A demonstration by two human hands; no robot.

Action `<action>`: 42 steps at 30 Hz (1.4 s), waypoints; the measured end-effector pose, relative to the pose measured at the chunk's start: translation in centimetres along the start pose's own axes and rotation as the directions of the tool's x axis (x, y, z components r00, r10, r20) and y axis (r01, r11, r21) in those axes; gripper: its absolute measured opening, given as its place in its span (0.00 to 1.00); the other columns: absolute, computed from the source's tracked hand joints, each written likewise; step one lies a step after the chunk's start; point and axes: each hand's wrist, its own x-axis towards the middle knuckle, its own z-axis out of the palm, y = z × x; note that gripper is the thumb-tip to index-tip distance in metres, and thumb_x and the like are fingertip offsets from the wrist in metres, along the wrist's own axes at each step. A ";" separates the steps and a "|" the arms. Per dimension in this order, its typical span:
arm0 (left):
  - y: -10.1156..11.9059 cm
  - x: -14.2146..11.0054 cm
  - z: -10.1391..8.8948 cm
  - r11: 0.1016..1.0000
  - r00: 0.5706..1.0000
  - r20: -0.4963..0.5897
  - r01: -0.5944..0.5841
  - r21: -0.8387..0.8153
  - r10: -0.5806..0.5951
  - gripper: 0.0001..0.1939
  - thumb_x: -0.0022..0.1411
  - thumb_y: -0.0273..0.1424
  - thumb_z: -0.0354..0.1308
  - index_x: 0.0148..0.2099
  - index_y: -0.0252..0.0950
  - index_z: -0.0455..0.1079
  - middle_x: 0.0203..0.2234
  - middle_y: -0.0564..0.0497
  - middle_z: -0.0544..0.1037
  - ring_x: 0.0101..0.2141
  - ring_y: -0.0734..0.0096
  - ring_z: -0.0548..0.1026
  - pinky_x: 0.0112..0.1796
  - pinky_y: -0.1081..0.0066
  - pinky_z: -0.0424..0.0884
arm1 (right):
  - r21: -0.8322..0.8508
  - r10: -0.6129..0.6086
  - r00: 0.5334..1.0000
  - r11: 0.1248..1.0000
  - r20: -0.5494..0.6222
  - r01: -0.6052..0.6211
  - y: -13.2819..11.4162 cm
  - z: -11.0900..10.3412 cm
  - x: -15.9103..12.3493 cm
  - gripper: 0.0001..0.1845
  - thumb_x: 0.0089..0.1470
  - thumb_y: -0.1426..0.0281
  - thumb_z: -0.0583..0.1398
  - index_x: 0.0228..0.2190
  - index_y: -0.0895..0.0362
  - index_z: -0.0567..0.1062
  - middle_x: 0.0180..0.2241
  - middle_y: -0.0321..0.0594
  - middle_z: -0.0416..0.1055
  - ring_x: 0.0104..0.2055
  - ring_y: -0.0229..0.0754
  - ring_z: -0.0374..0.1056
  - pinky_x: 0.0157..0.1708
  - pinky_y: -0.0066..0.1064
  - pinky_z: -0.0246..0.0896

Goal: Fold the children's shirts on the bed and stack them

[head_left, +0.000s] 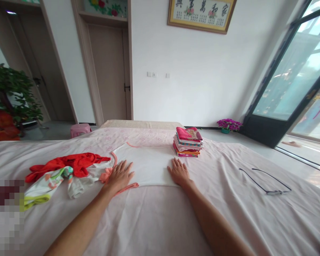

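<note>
A white garment with coral-pink trim (146, 163) lies spread flat on the pink bedsheet (154, 220). My left hand (119, 175) rests palm down on its left edge, fingers stretched out over the pink trim. My right hand (179, 171) lies flat on the garment's right edge, fingers spread. Neither hand holds anything. Just beyond the right hand stands a neat stack of folded colourful clothes (188, 142).
A loose heap with a red garment (69, 164) and a floral one (49, 183) lies to the left. A dark wire clothes hanger (266, 181) lies on the sheet at the right. Past the bed are a pink stool (80, 129), a door, potted flowers (228, 125) and a glass door.
</note>
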 end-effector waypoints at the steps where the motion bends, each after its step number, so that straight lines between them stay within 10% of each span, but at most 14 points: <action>1: 0.0 -0.2 -0.1 1.000 1.000 0.001 -0.005 -0.006 0.006 0.32 0.67 0.47 0.45 0.68 0.39 0.57 0.66 0.41 0.61 0.66 0.52 0.55 0.62 0.54 0.52 | 0.002 0.000 1.000 1.000 -0.003 0.000 0.0 0.0 0.0 0.37 0.66 0.53 0.42 0.68 0.60 0.50 0.70 0.44 0.41 0.72 0.47 0.36 0.67 0.45 0.29; 42: -0.6 -0.4 0.5 0.995 0.997 -0.061 -0.055 -0.086 0.050 0.27 0.67 0.42 0.47 0.65 0.38 0.62 0.64 0.42 0.64 0.64 0.55 0.58 0.63 0.57 0.50 | 0.096 -0.057 0.996 0.993 -0.075 0.064 0.7 -0.6 -0.6 0.28 0.65 0.59 0.48 0.63 0.54 0.62 0.67 0.41 0.53 0.69 0.46 0.44 0.66 0.42 0.35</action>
